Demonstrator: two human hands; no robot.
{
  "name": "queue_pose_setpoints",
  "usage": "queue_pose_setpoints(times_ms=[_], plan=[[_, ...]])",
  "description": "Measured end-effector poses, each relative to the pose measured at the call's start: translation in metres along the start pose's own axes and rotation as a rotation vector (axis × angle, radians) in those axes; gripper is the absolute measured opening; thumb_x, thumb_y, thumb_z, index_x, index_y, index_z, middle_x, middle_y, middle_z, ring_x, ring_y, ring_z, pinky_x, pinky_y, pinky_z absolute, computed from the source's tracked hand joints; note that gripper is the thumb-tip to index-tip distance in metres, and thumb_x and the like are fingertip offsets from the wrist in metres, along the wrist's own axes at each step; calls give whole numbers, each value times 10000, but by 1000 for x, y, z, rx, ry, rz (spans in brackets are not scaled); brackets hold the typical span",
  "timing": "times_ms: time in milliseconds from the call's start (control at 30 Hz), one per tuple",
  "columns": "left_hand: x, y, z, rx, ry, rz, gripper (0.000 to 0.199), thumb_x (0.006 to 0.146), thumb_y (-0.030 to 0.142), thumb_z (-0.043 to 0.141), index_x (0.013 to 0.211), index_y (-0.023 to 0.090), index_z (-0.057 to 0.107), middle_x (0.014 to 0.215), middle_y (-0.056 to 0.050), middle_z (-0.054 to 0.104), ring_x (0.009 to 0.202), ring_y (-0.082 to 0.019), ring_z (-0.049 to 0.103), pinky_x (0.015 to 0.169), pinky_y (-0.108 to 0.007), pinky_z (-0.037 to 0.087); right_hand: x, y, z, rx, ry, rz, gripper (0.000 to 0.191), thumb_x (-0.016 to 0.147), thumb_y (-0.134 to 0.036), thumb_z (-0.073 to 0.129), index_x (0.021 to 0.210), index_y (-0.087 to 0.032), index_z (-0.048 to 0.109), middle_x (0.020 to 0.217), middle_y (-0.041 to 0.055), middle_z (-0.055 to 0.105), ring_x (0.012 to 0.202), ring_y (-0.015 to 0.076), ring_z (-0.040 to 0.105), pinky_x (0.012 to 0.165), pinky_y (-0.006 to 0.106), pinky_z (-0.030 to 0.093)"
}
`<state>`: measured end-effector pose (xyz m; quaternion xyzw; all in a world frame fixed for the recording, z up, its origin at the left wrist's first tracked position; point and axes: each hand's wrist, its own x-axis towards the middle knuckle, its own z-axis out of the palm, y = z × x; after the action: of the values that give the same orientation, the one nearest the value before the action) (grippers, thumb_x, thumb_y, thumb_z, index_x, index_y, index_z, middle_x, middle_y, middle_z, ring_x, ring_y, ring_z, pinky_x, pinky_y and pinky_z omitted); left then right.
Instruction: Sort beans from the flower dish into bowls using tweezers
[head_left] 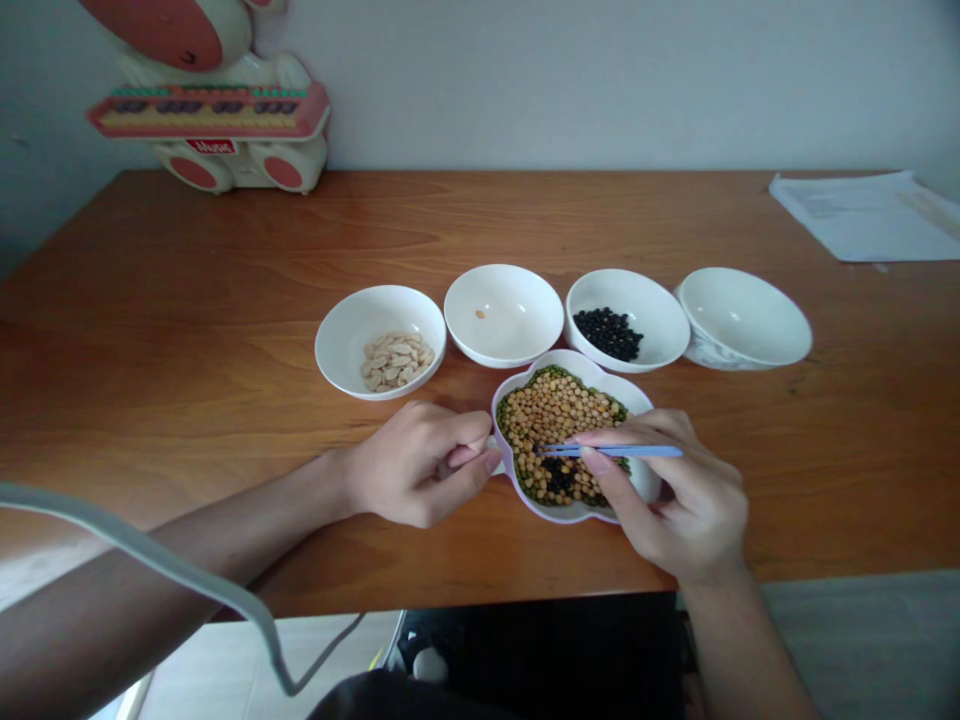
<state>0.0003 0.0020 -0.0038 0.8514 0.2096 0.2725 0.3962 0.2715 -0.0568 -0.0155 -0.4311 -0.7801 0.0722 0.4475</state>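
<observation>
With the right grip (pixel 686 500), pinches blue tweezers (pixel 637 451) between thumb and fingers, and aims their tips leftward at the yellow beans (pixel 559 405) in the flower-shaped dish (pixel 637 398); cannot tell whether a bean is caught there. With the left grip (pixel 420 468), clasps the short handle of that dish, set on the bench (pixel 187 330) between both grips. Shows green beans (pixel 556 371) along the dish's edge and a patch of black beans (pixel 561 479) just below the tweezers. Has, beyond the left grip, a white bowl (pixel 341 345) of pale flat seeds (pixel 397 360); beyond and between the grips, a second bowl (pixel 517 325) with a lone tan piece (pixel 480 314); beyond the right grip, a third bowl (pixel 652 310) of black beans and, slightly rightward, a patterned bowl (pixel 739 325).
</observation>
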Motion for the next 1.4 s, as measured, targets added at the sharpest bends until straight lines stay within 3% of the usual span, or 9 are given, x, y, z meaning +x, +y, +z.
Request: queue_pose_setpoints(times_ms=[933,1400], plan=[[1,1,0,1,2,2,345,968,111,546,746,229,310,613,93,344,494,-63,296,490,-234,251,3,-2,2,32,-12,13,325,834,-42,759,1087,-245,751,987,-1,826,816,172,707,777,364,549],[2,2,0,18,1,5,335,976,128,535,743,232,317,606,88,353,493,-68,311,486,-244,262,2,-3,0,8,14,17,343,838,-50,753,1096,-275,753,970,3,828,775,188,711,717,385,573]])
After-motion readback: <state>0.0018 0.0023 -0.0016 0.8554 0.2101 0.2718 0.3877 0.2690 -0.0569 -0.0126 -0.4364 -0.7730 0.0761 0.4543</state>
